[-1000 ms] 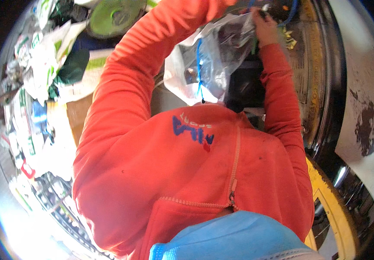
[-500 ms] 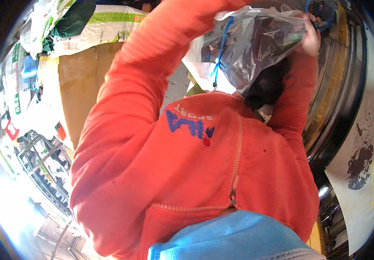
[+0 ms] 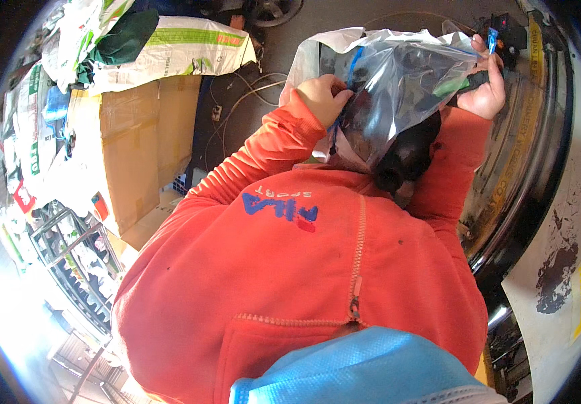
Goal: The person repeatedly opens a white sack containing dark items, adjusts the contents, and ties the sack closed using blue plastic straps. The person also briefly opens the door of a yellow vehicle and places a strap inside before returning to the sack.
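A clear plastic bag (image 3: 405,87) with a blue drawstring (image 3: 355,64) is spread between my two hands in front of my chest. My left hand (image 3: 324,97) is closed at the bag's left side, its fingertips pinched by the drawstring. At the other side, my right hand (image 3: 484,94) pinches the bag's upper right edge, with a blue piece of the drawstring (image 3: 493,40) sticking up at its fingertips. Beside that palm shows a dark and green object (image 3: 457,86), its kind unclear. Something black (image 3: 408,151) lies below the bag, partly hidden by it.
To the left stands a brown cardboard box (image 3: 139,145) with a white and green sack (image 3: 183,54) on top. Cables (image 3: 250,91) run over the dark floor. Along the right curves a black-edged machine (image 3: 553,148) beside a stained white panel (image 3: 559,262).
My left hand has come down from beyond the upper edge to the bag's left side. The bag is spread wider, and my right hand has shifted slightly lower, still on its edge.
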